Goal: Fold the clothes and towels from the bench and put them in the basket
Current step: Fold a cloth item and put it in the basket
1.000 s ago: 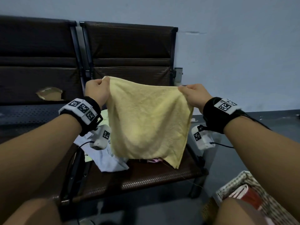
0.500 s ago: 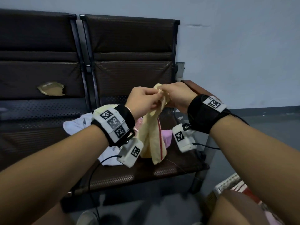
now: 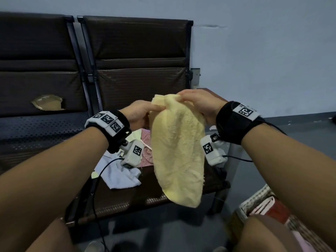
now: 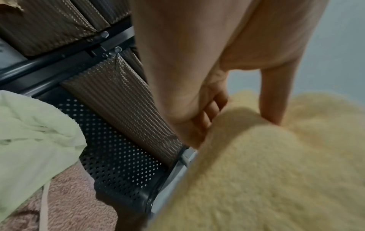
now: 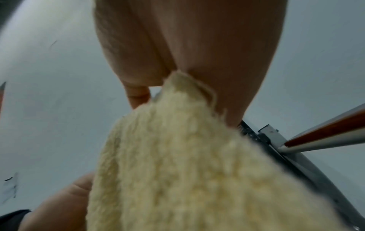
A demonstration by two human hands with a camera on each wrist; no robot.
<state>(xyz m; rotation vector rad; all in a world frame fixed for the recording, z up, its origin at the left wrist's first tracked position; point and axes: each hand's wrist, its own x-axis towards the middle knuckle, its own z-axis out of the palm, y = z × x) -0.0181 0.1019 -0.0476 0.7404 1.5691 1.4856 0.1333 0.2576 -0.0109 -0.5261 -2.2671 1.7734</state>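
Observation:
A yellow towel (image 3: 178, 151) hangs doubled over in the air above the bench seat (image 3: 127, 197). My right hand (image 3: 198, 102) pinches its top edge; the right wrist view shows the towel (image 5: 177, 156) caught between thumb and fingers. My left hand (image 3: 140, 113) holds the towel's upper left side, thumb on the near face and fingers behind the towel (image 4: 266, 171). On the seat lie a white garment (image 3: 118, 175), a pink towel (image 3: 146, 142) and a pale green cloth (image 4: 29, 132). The woven basket (image 3: 254, 199) stands on the floor at lower right.
Two dark bench backrests (image 3: 136, 57) stand against a grey wall. The left backrest has a torn patch (image 3: 48, 104). A wooden armrest (image 5: 326, 131) runs at the bench's right end. Folded red and pink cloth (image 3: 269, 210) lies in the basket. My knees fill the bottom corners.
One second ago the towel was spread wide between both hands. The hands came together, folding it in half, and now it hangs as a narrower doubled piece with the hands close.

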